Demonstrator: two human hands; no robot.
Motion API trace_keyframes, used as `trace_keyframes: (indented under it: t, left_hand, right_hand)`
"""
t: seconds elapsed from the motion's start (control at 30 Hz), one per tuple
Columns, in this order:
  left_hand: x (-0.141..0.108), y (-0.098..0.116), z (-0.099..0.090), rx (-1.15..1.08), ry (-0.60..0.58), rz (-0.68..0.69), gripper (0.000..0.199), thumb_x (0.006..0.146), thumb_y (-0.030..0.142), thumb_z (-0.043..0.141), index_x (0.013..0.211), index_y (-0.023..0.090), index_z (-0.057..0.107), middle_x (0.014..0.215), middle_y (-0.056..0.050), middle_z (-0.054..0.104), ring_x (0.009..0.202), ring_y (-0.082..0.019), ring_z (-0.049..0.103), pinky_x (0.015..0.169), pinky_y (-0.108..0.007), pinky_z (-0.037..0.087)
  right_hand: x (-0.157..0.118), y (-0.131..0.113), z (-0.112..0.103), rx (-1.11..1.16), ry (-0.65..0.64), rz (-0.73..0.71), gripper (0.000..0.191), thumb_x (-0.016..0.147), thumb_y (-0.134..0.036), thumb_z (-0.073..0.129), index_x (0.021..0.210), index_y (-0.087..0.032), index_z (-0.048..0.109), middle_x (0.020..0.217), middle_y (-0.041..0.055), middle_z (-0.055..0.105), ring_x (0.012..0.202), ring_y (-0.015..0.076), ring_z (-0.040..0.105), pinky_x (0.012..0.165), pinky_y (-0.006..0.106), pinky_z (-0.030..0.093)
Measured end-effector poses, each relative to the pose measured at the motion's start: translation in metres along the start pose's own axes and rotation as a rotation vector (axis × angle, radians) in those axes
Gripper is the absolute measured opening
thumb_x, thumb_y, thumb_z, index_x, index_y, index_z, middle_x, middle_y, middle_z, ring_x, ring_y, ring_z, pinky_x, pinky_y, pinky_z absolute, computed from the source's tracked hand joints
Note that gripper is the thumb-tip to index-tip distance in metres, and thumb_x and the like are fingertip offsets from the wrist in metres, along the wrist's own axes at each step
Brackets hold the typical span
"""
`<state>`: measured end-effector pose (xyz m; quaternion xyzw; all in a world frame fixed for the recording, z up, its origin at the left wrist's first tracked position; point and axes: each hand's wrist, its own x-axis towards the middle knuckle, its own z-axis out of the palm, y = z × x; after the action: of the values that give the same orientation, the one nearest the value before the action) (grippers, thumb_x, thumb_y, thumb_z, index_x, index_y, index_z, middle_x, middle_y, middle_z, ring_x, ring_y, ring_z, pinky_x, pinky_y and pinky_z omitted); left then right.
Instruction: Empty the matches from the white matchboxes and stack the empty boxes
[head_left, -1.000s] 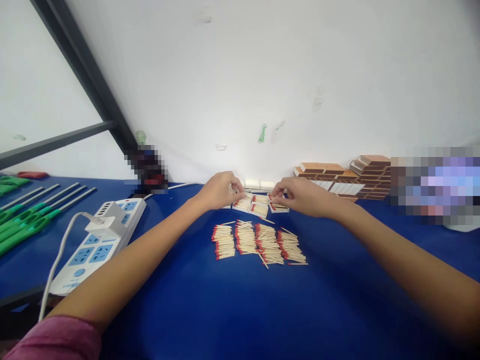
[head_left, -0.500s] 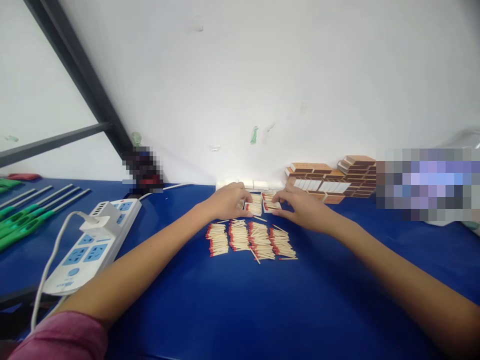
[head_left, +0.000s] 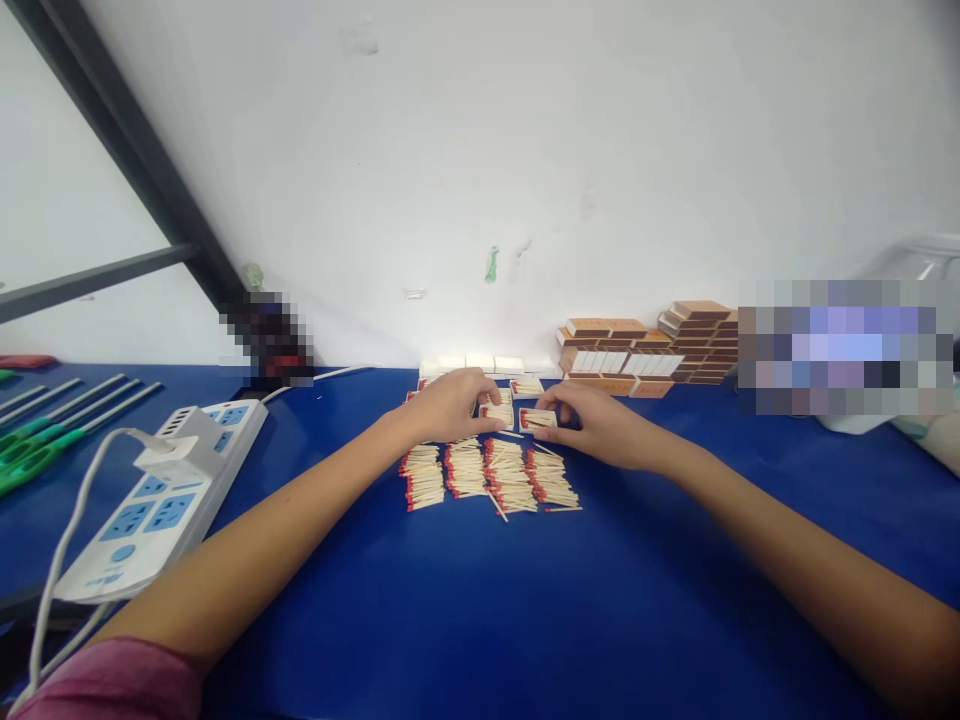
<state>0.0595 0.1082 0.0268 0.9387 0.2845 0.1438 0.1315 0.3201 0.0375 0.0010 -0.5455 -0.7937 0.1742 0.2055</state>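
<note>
Head view: a blue tabletop (head_left: 480, 600) met a white wall (head_left: 435, 150) beyond the fingers; right hand (head_left: 596, 425), thumb and fingers clamped on a match-filled tray (head_left: 534, 420); left hand (head_left: 454, 405), fingers curved at a second tray (head_left: 501, 411), grip indeterminable; loose matches (head_left: 510, 478) lay nearer than the fingers; matchboxes (head_left: 697, 345) stood rightward, a power strip (head_left: 165, 512) leftward.
</note>
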Motion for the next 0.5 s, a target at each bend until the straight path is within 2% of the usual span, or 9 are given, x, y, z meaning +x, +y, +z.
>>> trace_keyframes:
  t: [0.17,0.3,0.37,0.43,0.5]
  left_hand:
    - [0.0003,-0.0013,-0.0029,-0.015,-0.026,-0.005,0.014,0.090,0.035,0.075,0.091,0.021,0.077,0.092,-0.007,0.071,0.087,-0.023,0.066,0.077,-0.034,0.047]
    - [-0.0004,-0.0009,-0.0016,-0.028,-0.020,-0.027,0.011,0.089,0.033,0.076,0.089,0.022,0.077,0.095,-0.007,0.073,0.090,-0.023,0.067,0.077,-0.034,0.046]
    - [0.0000,-0.0007,0.0003,-0.040,-0.015,-0.036,0.011,0.088,0.033,0.077,0.087,0.022,0.076,0.092,-0.006,0.073,0.087,-0.023,0.066,0.076,-0.033,0.046]
    - [0.0007,-0.0014,0.0023,-0.059,-0.009,-0.044,0.012,0.086,0.032,0.079,0.090,0.022,0.075,0.092,-0.005,0.074,0.084,-0.022,0.067,0.075,-0.033,0.046]
    - [0.0014,-0.0026,0.0039,-0.082,-0.002,-0.055,0.021,0.084,0.031,0.081,0.101,0.021,0.075,0.097,-0.006,0.075,0.087,-0.022,0.068,0.075,-0.032,0.047]
  right_hand:
    - [-0.0034,-0.0025,0.0005,0.091,-0.032,0.045,0.038,0.089,-0.054,0.070,0.107,-0.021,0.062,0.086,0.0041,0.064,0.076,0.0212,0.058,0.066,0.032,0.042]
    - [-0.0039,-0.0029,0.0013,0.111,-0.030,0.053,0.041,0.087,-0.055,0.071,0.109,-0.021,0.062,0.086,0.0043,0.066,0.074,0.0213,0.058,0.065,0.033,0.043]
    - [-0.0039,-0.0026,0.0021,0.130,-0.011,0.052,0.044,0.086,-0.055,0.072,0.113,-0.021,0.062,0.092,0.0063,0.068,0.076,0.0216,0.059,0.065,0.033,0.045]
    - [-0.0037,-0.0020,0.0032,0.142,0.012,0.047,0.048,0.085,-0.054,0.073,0.119,-0.021,0.062,0.101,0.0087,0.069,0.079,0.0220,0.061,0.066,0.033,0.047]
    - [-0.0034,-0.0011,0.0043,0.136,0.022,0.041,0.050,0.085,-0.053,0.073,0.123,-0.022,0.063,0.104,0.0089,0.070,0.080,0.0223,0.062,0.067,0.033,0.048]
